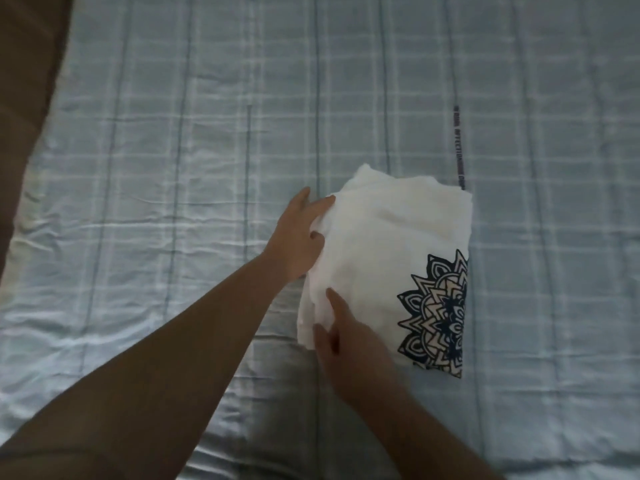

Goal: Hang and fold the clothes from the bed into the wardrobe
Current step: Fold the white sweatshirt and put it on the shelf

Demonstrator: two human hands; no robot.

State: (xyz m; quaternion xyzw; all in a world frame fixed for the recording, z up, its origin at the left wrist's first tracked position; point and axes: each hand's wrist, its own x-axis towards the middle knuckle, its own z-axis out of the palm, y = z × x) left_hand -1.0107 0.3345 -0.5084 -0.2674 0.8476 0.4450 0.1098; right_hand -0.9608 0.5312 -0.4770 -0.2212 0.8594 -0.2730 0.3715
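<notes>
While the folded white shirt (388, 237) lies on the blue checked bedspread (173, 168), right of centre, its dark mandala print (440, 313) faces up along the right edge. My left hand (299, 237) is at the shirt's far left edge, fingers nearly straight, thumb bent in to pinch the fabric. My right hand (349, 337) rests on the near left corner, fingers extended and flat on the cloth, gripping nothing.
</notes>
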